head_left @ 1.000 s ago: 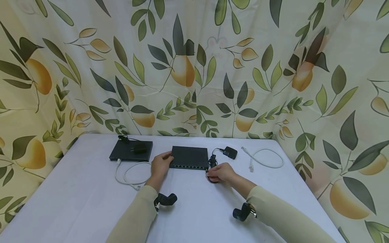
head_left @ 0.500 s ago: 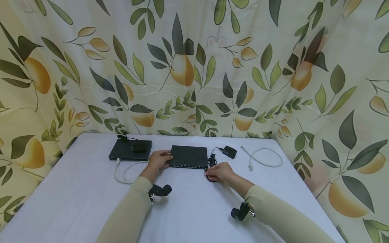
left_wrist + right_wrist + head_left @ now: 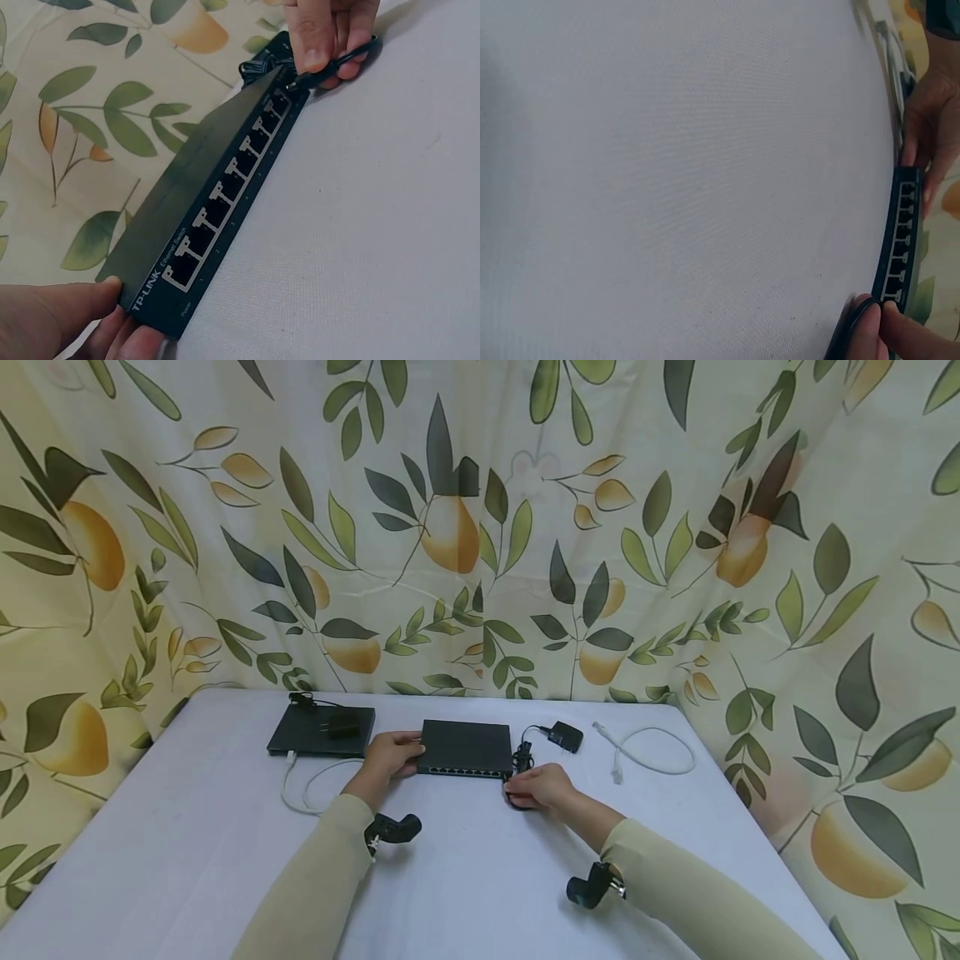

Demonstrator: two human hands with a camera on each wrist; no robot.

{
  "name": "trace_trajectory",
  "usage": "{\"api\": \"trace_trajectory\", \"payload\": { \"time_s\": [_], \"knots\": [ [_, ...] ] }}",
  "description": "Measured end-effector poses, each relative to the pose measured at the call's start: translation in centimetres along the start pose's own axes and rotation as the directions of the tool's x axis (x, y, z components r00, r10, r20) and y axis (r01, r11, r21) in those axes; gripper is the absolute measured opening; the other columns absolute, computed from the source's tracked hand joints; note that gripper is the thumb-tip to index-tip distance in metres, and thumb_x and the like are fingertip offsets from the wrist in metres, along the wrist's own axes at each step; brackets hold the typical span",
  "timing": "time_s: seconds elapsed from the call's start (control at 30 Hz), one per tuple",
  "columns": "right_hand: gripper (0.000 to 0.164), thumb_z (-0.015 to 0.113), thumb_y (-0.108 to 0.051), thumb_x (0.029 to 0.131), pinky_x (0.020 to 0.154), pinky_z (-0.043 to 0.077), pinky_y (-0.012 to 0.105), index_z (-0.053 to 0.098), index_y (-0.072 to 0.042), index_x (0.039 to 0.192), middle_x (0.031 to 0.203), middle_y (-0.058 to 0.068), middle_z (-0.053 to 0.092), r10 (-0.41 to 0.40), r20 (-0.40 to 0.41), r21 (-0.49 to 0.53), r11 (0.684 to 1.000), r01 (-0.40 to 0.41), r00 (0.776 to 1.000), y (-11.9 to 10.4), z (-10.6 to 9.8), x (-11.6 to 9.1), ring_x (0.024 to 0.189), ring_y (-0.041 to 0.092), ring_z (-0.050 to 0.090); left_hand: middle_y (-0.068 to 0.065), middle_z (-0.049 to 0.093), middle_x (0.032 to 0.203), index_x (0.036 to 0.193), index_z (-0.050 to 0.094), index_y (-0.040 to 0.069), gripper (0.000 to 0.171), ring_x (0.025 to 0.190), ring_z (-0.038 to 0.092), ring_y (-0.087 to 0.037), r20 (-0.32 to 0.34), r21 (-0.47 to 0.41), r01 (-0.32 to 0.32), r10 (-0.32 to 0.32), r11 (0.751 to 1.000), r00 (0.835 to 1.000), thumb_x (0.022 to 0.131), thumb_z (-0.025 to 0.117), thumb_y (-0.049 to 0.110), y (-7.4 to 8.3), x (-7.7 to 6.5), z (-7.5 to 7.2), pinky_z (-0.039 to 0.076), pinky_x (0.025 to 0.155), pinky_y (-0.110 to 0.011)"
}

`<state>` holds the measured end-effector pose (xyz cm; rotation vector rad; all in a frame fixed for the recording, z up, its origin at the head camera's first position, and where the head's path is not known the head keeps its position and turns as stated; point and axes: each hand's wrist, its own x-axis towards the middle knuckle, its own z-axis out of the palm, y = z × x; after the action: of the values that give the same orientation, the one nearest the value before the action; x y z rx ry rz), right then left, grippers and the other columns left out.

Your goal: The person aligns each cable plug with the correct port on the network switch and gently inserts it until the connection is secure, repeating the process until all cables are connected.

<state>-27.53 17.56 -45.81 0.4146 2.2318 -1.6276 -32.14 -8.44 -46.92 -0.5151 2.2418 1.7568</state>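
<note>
A black TP-LINK Ethernet switch [image 3: 465, 747] lies flat on the table, its row of ports toward me. My left hand [image 3: 386, 764] grips its left end, thumb on the top edge and fingers lower down, as the left wrist view shows. At the other end, my right hand [image 3: 543, 787] pinches a black power plug [image 3: 319, 76] on a thin cable. The plug's metal tip meets the port face beside the last port; I cannot tell how far it is in. The plug's cable curls past the right fingers, and a tied cable bundle [image 3: 522, 757] lies beside the switch.
The black power adapter [image 3: 566, 737] sits right of the bundle. Farther right lies a loose white network cable [image 3: 617, 774]. On the left stands a second black box [image 3: 296, 735] carrying another adapter [image 3: 343, 724], with a white cable [image 3: 291, 762] at its front. A patterned curtain hangs behind.
My left wrist and forearm have shifted left, now covering part of the left white cable. The left hand still grips the switch; the right hand, pinching the plug, has barely moved.
</note>
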Motion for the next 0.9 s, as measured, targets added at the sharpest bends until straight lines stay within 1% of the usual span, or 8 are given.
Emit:
{"api": "trace_trajectory", "payload": {
  "time_s": [0.13,0.27,0.37,0.5,0.57,0.67,0.73,0.9],
  "knots": [
    [0.021,0.070,-0.002,0.089,0.064,0.058,0.021,0.070,0.009,0.106,0.088,0.011,0.074,0.008,-0.017,0.008,1.000,-0.008,1.000,0.1,0.1,0.0,0.060,0.006,0.067,-0.012,0.062,0.132,0.131,0.064,0.016,0.039,0.108,0.063,-0.026,0.013,-0.005,0.008,-0.008,1.000,1.000,0.093,0.069,0.013,0.0,-0.1,0.0,0.058,0.084,-0.031],
    [0.021,0.071,-0.002,0.088,0.063,0.058,0.020,0.070,0.009,0.106,0.087,0.010,0.074,0.006,-0.027,0.012,1.000,-0.006,1.000,0.0,0.1,0.2,0.060,0.006,0.067,-0.013,0.060,0.134,0.130,0.065,0.016,0.039,0.110,0.062,-0.026,0.021,-0.012,0.031,-0.031,0.999,0.999,0.092,0.069,0.011,0.3,0.1,0.0,0.057,0.087,-0.033],
    [0.020,0.070,-0.001,0.088,0.062,0.058,0.020,0.070,0.009,0.105,0.088,0.012,0.075,-0.003,-0.037,0.020,1.000,0.004,0.999,0.0,0.1,0.4,0.059,0.007,0.067,-0.013,0.059,0.135,0.129,0.066,0.014,0.038,0.107,0.062,-0.025,0.034,0.015,0.048,-0.048,0.999,0.998,0.091,0.070,0.009,0.6,0.6,-0.2,0.058,0.082,-0.030],
    [0.019,0.070,-0.001,0.088,0.062,0.058,0.020,0.071,0.009,0.104,0.091,0.015,0.075,-0.024,-0.047,0.017,1.000,0.025,0.999,0.3,0.3,0.5,0.061,0.008,0.068,-0.014,0.061,0.133,0.129,0.065,0.011,0.037,0.105,0.064,-0.025,0.078,0.066,0.040,-0.045,0.997,0.996,0.092,0.070,0.011,1.0,1.3,-0.8,0.059,0.078,-0.027],
    [0.018,0.070,-0.001,0.088,0.062,0.058,0.020,0.071,0.009,0.104,0.092,0.016,0.075,-0.033,-0.048,0.014,0.999,0.034,0.998,0.4,0.3,0.3,0.063,0.008,0.069,-0.015,0.062,0.132,0.130,0.064,0.009,0.037,0.108,0.065,-0.025,0.092,0.085,0.030,-0.037,0.996,0.995,0.093,0.069,0.014,1.3,1.5,-1.1,0.058,0.081,-0.028],
    [0.019,0.070,-0.002,0.088,0.063,0.058,0.021,0.071,0.008,0.104,0.095,0.016,0.075,-0.034,-0.048,0.004,0.999,0.034,0.998,0.4,0.3,0.1,0.066,0.009,0.070,-0.015,0.063,0.130,0.131,0.063,0.009,0.039,0.112,0.064,-0.026,0.093,0.084,0.026,-0.034,0.996,0.995,0.094,0.068,0.019,1.7,1.9,-1.1,0.056,0.089,-0.030],
    [0.019,0.071,-0.001,0.088,0.065,0.059,0.022,0.071,0.008,0.104,0.096,0.017,0.075,-0.035,-0.046,0.013,0.999,0.036,0.998,0.4,0.3,0.0,0.068,0.011,0.071,-0.015,0.063,0.130,0.132,0.062,0.009,0.041,0.112,0.063,-0.025,0.090,0.067,0.010,-0.016,0.998,0.996,0.094,0.069,0.021,2.0,2.2,-0.9,0.055,0.091,-0.031],
    [0.025,0.072,0.002,0.085,0.071,0.060,0.027,0.069,0.009,0.109,0.101,0.019,0.074,-0.049,-0.019,0.031,0.998,0.050,0.999,0.4,0.3,-0.3,0.077,0.014,0.073,-0.015,0.057,0.137,0.135,0.059,0.007,0.048,0.116,0.061,-0.026,0.102,0.027,-0.040,0.038,0.999,0.994,0.090,0.073,0.020,2.2,2.8,-0.6,0.053,0.096,-0.035]
  ]
}}
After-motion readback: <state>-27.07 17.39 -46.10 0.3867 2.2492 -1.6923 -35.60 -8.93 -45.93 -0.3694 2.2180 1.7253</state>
